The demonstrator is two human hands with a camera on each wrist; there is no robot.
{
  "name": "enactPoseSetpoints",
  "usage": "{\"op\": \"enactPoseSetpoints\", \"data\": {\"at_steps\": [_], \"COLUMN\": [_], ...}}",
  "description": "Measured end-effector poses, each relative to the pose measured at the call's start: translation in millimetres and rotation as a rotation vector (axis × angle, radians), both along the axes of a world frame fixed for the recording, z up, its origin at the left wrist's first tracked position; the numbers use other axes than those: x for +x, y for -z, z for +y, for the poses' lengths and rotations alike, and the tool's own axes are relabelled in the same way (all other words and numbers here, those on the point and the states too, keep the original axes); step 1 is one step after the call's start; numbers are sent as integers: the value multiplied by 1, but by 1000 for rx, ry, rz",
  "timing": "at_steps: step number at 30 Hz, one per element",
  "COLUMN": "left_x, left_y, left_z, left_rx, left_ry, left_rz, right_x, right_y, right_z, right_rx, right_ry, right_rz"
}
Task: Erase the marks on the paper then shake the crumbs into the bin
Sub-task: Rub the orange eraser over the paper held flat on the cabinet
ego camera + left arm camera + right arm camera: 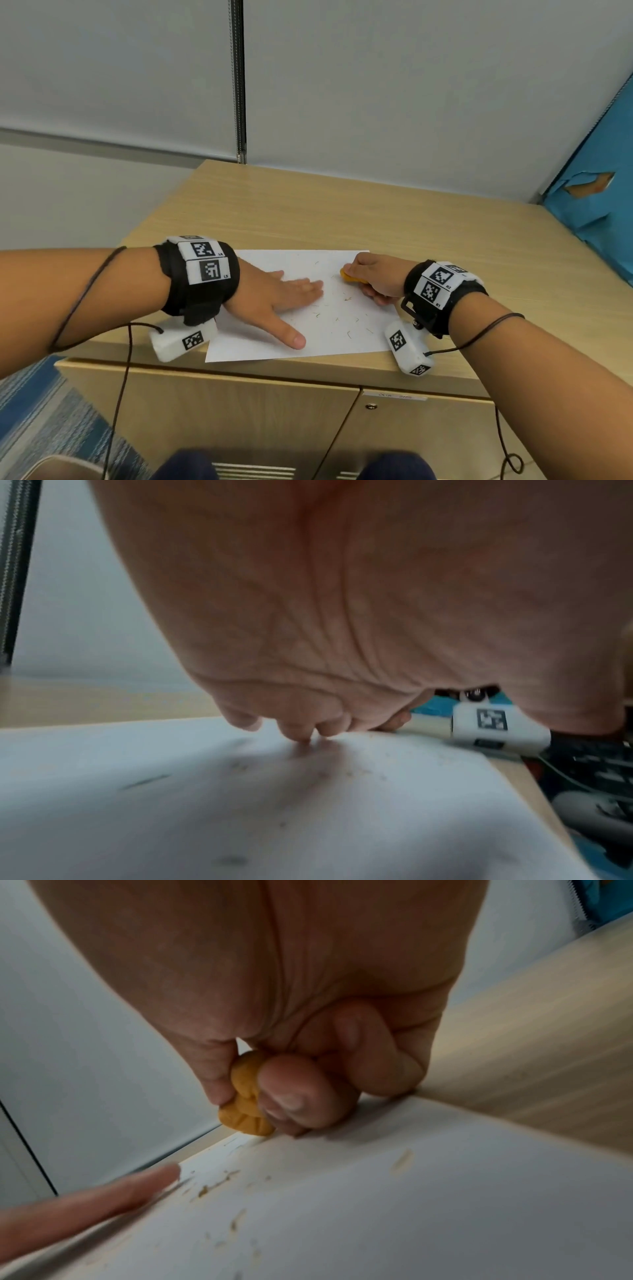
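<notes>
Many orange crumbs (pixel 346 318) litter the paper (pixel 260 346), which lies flat on the cabinet top (pixel 308 212). My right hand (pixel 378 275) pinches the eraser (pixel 349 275) at the paper's far right corner; my left hand (pixel 274 298) presses flat, fingers spread, on its left half. Shaking remains; no bin visible.

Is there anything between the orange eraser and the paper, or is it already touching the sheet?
Nothing visible stands between them. The right hand pinches the eraser, whose lower end meets the paper near its far edge.
</notes>
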State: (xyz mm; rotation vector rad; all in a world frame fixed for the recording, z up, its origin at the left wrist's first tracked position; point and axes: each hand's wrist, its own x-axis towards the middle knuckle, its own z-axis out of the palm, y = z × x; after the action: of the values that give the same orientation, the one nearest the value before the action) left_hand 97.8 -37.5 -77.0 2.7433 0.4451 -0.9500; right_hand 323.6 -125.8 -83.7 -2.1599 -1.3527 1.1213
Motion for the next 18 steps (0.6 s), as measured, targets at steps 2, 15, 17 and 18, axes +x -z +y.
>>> {"op": "enactPoseSetpoints", "data": {"at_steps": [2, 15, 17, 18], "left_x": [1, 32, 40, 43], "left_y": [-7, -11, -18, -18], "left_z": [2, 2, 7, 10], "left_rx": [2, -3, 33, 62], "left_ry": [-46, -41, -109, -132], "left_rz": [-18, -23, -67, -79], "right_x": [1, 4, 7, 7], "right_y": [1, -3, -3, -3], "right_z": [0, 0, 0, 0], "right_rx": [7, -2, -15, -20], "right_ry": [-2, -3, 10, 15], "right_rz": [-11, 56, 96, 105]}}
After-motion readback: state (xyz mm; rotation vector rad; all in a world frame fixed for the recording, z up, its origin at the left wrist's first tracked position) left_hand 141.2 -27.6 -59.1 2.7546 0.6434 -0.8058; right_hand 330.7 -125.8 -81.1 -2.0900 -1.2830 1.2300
